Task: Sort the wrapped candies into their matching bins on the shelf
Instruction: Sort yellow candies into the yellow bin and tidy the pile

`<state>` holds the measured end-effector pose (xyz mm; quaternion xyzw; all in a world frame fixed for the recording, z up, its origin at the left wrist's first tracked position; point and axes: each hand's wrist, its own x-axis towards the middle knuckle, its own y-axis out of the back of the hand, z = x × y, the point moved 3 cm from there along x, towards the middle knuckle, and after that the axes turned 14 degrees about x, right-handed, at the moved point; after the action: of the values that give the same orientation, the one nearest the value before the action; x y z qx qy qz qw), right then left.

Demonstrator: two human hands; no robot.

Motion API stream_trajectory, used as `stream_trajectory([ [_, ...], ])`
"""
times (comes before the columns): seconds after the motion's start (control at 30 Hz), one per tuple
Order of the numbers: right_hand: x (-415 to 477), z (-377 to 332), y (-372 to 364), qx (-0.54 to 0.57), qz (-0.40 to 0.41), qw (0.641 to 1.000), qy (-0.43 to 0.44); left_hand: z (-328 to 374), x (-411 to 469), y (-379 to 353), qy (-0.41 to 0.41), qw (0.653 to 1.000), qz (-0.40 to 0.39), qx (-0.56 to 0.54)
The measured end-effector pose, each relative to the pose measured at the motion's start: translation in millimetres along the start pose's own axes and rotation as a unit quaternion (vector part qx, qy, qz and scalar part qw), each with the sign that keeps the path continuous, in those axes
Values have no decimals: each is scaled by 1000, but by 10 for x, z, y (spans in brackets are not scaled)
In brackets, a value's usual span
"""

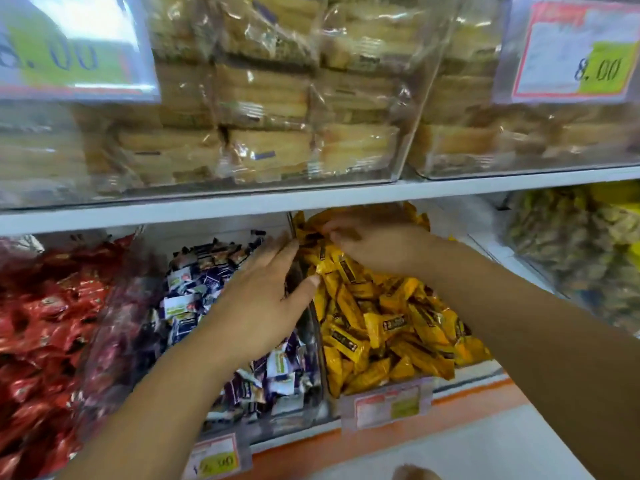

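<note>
Three clear bins sit side by side on the lower shelf. The left one holds red wrapped candies [45, 317], the middle one purple-and-white candies [194, 292], the right one yellow wrapped candies [391, 323]. My left hand [263, 299] lies flat over the divider between the middle and right bins, fingers straight, thumb tip touching a yellow candy. My right hand [374, 244] reaches deep into the yellow bin and its fingertips pinch a wrapper near the back; the exact piece is blurred.
The upper shelf [311, 199] carries clear bins of wrapped biscuits [270, 109] with price labels reading 8.00. A bin of green and yellow packets [581, 244] stands at the right. Price tags [391, 403] hang on the bin fronts, above an orange shelf edge [467, 410].
</note>
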<state>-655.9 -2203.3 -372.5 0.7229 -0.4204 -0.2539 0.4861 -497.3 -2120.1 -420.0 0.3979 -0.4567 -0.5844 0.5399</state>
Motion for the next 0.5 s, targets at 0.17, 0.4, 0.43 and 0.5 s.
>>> stream_trajectory([
  [0.17, 511, -140, -306, 15, -114, 993, 40, -40, -5, -16, -27, 998, -1, 60],
  [0.4, 415, 378, -112, -31, -100, 995, -1, -84, -7, -14, 6, 997, -11, 71],
  [0.43, 398, 431, -74, -29, -89, 996, -4, -88, -12, -18, 8, 997, -18, 69],
  [0.5, 365, 485, -25, -27, -80, 996, -22, -89, -19, -22, 9, 997, -35, 66],
])
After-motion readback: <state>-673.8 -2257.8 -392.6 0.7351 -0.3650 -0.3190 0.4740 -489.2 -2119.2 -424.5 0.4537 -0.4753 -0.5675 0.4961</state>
